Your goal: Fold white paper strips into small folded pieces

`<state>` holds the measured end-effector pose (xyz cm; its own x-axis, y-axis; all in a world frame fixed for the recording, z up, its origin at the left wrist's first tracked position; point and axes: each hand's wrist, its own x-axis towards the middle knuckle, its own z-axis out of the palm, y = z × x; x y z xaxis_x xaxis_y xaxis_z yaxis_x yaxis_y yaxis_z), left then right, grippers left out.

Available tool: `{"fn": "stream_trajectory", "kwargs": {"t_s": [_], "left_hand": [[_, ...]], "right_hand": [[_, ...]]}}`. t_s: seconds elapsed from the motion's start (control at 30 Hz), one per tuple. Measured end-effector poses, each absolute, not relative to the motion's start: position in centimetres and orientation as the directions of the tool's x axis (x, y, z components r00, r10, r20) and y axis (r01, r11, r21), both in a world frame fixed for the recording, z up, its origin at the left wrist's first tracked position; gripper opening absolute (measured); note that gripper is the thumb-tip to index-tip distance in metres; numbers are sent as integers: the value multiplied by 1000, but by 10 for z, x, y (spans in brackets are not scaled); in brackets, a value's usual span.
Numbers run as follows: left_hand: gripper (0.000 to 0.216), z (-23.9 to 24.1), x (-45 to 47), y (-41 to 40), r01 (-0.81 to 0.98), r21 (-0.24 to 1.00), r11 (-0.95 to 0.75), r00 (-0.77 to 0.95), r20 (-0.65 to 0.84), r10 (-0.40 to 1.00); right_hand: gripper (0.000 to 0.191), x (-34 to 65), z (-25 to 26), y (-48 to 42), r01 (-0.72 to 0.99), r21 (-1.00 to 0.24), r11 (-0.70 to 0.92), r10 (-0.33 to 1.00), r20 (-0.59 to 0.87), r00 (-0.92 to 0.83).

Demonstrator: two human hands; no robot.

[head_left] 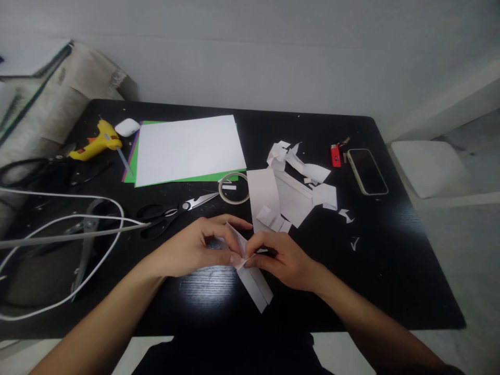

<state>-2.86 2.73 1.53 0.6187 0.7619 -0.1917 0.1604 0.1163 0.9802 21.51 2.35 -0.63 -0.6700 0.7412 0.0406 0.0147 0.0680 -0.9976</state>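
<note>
Between both hands is a folded strip of white paper point(255, 289), held over the front part of the black table. My left hand point(203, 245) pinches it from the left, thumb and fingers closed on its upper part. From the other side, my right hand point(281, 258) grips the same strip with thumb and forefinger. The fingertips almost meet at a small raised fold, and they hide part of it. Just beyond the hands lie cut and folded white paper pieces point(295, 200). A roll of tape point(234, 200) lies beside them, close to the tips of the black-handled scissors point(183, 207).
A stack of white paper sheets point(189, 148) lies over green sheets at the back. Left are a yellow glue gun point(97, 143), a white case point(127, 127) and a looped white cable point(121, 229). A red lighter point(335, 156) and a phone point(367, 172) lie right.
</note>
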Motion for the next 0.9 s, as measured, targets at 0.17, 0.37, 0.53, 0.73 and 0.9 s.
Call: {"fn": "stream_trajectory", "kwargs": {"t_s": [0.17,0.37,0.53,0.73,0.9], "left_hand": [[9,19,-29,26,157,979,129,590,-198,783],[9,24,-28,21,224,975,15,564,-142,813],[9,24,-26,20,244,970,-9,550,-131,825],[8,19,-28,21,238,971,31,572,-166,804],[7,19,-27,21,240,971,22,557,-156,816]], "right_hand": [[8,217,-6,25,12,-998,59,737,35,-675],[4,217,-7,25,73,-995,64,750,0,-662],[4,217,-5,24,89,-991,101,761,19,-649],[3,218,-7,24,111,-986,125,763,24,-646],[3,217,-9,24,97,-983,156,762,57,-645]]}}
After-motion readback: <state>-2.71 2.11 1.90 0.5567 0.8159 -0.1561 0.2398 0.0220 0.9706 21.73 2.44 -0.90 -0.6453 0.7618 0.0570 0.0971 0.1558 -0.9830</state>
